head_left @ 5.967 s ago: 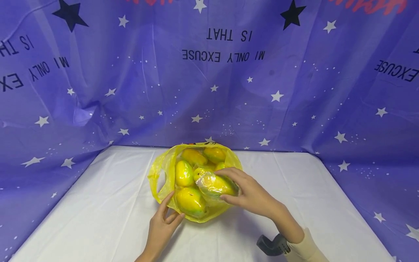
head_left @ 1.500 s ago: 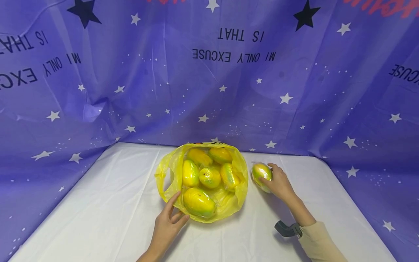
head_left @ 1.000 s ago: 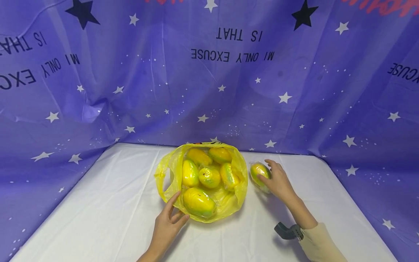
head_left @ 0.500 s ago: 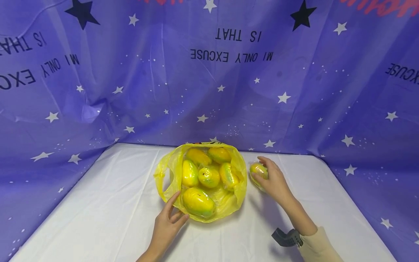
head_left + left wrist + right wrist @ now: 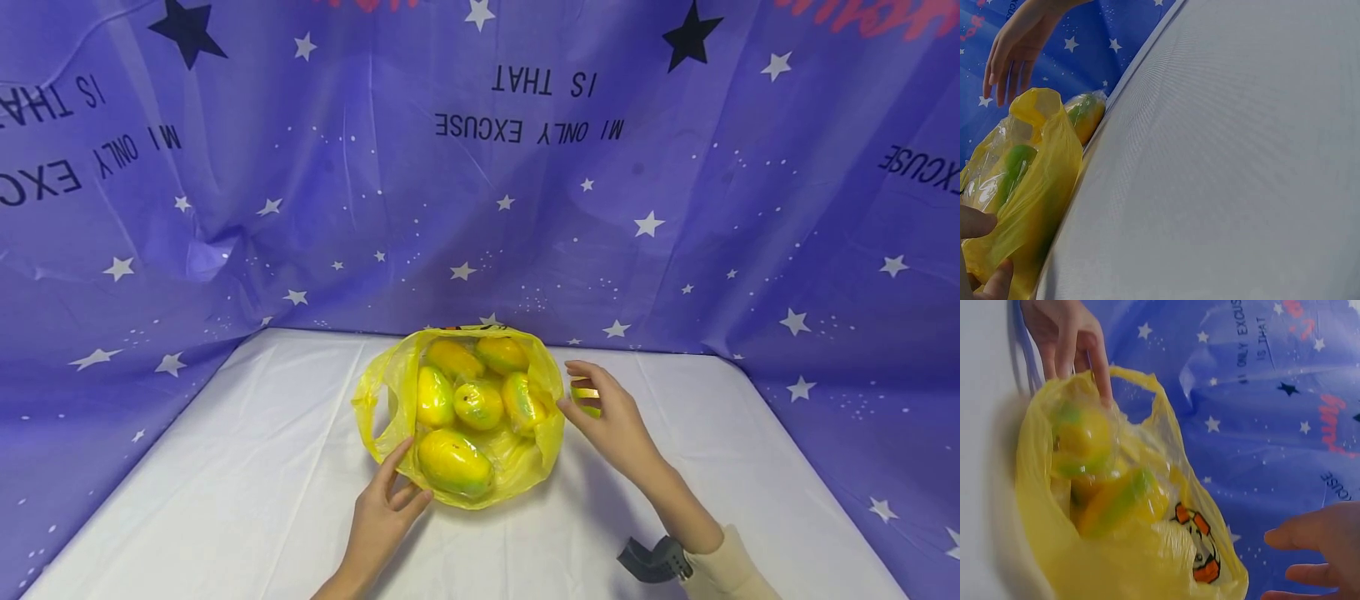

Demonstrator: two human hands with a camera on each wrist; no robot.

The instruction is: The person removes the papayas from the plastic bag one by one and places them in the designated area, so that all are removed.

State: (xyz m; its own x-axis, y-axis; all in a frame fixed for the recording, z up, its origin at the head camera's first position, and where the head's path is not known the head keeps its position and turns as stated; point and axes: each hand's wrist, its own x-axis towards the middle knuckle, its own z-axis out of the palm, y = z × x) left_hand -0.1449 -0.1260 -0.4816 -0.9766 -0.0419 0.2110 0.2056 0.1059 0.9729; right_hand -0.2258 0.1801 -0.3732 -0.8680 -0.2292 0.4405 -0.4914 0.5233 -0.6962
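Observation:
A yellow plastic bag (image 5: pixel 551 454) stands with its mouth open on the white table. Several yellow-green mangoes (image 5: pixel 456 462), some in clear wrap, lie inside. My left hand (image 5: pixel 378 517) holds the bag's near left rim, index finger and thumb spread along it; the right wrist view shows a finger of that left hand (image 5: pixel 1069 337) reaching over the rim. My right hand (image 5: pixel 615 425) is at the bag's right side with fingers spread and nothing in them. Partly hidden behind it, one wrapped mango (image 5: pixel 591 412) lies on the table outside the bag, also visible in the left wrist view.
A white cloth covers the table (image 5: pixel 225 467). A purple curtain (image 5: pixel 480 233) with stars and lettering hangs around the back and sides. A dark device (image 5: pixel 652 560) is strapped to my right wrist by the beige sleeve.
My right hand took a mango from the bag, set it on the table to the right, released it and has moved left to the bag's right rim. My left hand stays at the rim.

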